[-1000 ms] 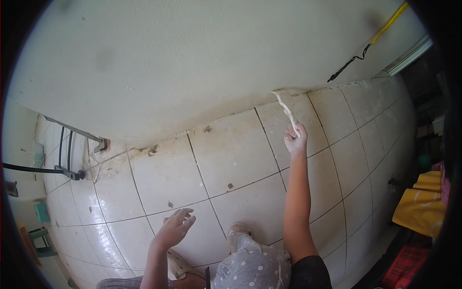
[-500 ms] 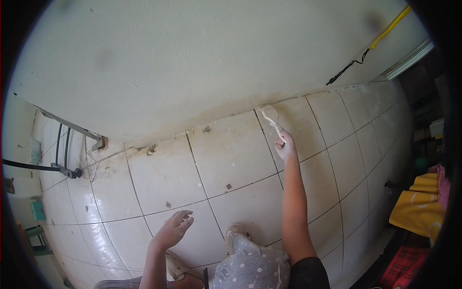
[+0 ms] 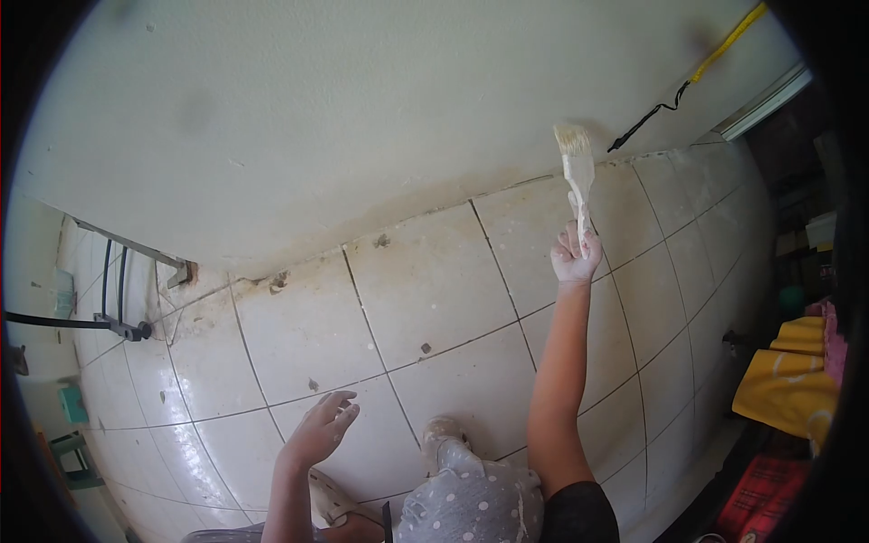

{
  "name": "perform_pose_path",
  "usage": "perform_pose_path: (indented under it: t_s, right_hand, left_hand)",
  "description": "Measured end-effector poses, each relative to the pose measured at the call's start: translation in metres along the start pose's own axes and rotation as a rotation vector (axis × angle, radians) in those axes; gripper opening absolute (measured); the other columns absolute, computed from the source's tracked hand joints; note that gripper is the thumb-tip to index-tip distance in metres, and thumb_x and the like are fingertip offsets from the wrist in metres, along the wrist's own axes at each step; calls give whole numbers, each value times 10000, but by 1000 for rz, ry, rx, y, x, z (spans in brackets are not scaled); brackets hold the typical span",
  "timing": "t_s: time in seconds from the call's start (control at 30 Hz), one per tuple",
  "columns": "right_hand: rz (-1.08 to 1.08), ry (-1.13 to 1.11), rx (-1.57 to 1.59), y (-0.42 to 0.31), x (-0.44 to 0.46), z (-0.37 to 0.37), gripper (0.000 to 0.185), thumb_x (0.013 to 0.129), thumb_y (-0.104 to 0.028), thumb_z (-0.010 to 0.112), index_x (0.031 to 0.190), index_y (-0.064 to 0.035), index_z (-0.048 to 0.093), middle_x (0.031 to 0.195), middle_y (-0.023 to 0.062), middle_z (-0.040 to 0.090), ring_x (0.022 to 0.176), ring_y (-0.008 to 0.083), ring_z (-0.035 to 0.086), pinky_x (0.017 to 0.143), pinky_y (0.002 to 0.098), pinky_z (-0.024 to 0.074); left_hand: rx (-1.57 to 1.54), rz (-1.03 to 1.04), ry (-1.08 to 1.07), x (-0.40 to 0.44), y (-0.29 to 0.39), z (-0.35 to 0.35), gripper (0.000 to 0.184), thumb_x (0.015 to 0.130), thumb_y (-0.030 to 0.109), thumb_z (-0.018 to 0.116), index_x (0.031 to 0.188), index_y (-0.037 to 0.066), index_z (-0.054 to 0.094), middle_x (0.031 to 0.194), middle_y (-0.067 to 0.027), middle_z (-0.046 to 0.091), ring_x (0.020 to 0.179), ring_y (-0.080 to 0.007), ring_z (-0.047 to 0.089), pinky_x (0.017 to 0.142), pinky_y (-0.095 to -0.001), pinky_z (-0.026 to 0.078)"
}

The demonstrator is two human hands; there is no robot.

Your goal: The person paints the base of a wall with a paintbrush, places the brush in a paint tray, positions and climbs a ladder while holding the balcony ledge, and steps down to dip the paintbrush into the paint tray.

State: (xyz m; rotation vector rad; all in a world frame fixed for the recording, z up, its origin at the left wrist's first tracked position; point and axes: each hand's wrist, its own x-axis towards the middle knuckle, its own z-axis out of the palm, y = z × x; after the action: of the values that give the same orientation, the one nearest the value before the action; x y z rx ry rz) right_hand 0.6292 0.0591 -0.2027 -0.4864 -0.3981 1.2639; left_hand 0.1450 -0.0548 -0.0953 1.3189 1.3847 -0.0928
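A paintbrush [image 3: 577, 172] with pale bristles and a white-smeared handle points up toward the wall [image 3: 344, 109]. Its handle is gripped by my right hand [image 3: 577, 255], on an outstretched arm; whether the bristles touch the wall I cannot tell. Over the floor tiles [image 3: 434, 299], my left hand [image 3: 321, 430] hangs with fingers loosely bent and apart, holding nothing. White smears mark its fingers. Brown stains run along the seam where wall meets floor.
A black metal frame [image 3: 127, 326] stands at the left by the wall's end. Upper right hangs a yellow cord [image 3: 724, 45] with a black end. Yellow cloth [image 3: 783, 389] and a red plaid cloth [image 3: 765, 498] lie at the right. My shoe [image 3: 444, 430] rests on the tiles.
My right hand has moved up and to the right with the paintbrush. The brush has swung from the floor seam to upright in front of the wall. My left hand is nearly unmoved.
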Motion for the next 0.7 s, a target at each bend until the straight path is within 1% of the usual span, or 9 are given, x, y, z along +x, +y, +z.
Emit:
perform_pose_path:
  t_s: [0.07,0.17,0.27,0.37,0.4,0.47,0.57,0.7]
  right_hand:
    - [18,87,-76,-4,-4,0,269,839,-205,593,1083,-93,578,597,-41,348,501,58,295,449,223,236]
    - [60,419,-171,17,-8,-37,621,874,-209,591,1439,-26,409,568,-57,310,474,31,258,410,204,214]
    - [186,543,-240,23,-9,-56,398,872,-202,592,1244,-63,574,562,-60,324,481,36,283,408,209,197]
    - [264,587,-303,23,3,-57,133,874,-197,590,986,-125,594,554,-67,330,478,47,302,407,218,177]
    - [308,536,-311,22,8,-61,96,869,-198,597,939,-136,572,553,-68,330,477,50,305,408,220,174]
    - [395,429,-328,18,20,-70,94,858,-199,613,843,-159,529,552,-69,329,476,56,311,409,225,168]
    - [383,450,-382,22,32,-77,109,837,-202,642,842,-155,544,552,-63,336,477,58,323,408,231,178]
    - [346,455,-324,24,43,-70,124,823,-202,659,839,-150,547,559,-55,351,481,61,335,407,230,189]
  left_hand:
    - [-19,17,-8,-2,8,0,440,1004,319,491,1315,8,513,1228,-219,598,1185,-319,557,1004,-389,428]
    - [-45,14,-29,-3,11,1,437,1004,326,496,1307,12,521,1236,-224,595,1190,-322,555,1001,-394,431]
    - [18,55,30,1,-2,4,468,986,355,509,1282,-6,534,1159,-231,623,1110,-339,592,955,-400,460]
    - [35,31,38,1,-4,2,471,986,359,507,1281,-7,535,1155,-232,625,1111,-341,593,955,-401,461]
    - [30,35,35,1,-5,1,472,987,360,506,1283,-7,535,1158,-232,624,1112,-341,592,955,-401,461]
    - [18,45,33,4,-9,0,474,987,362,503,1286,-5,533,1164,-232,623,1115,-340,591,954,-401,461]
    - [7,16,39,2,-8,-1,480,986,367,503,1292,-2,531,1176,-233,618,1121,-337,588,955,-402,460]
    - [-14,-29,23,3,-18,1,489,983,373,506,1296,-2,529,1188,-234,614,1130,-336,585,959,-402,458]
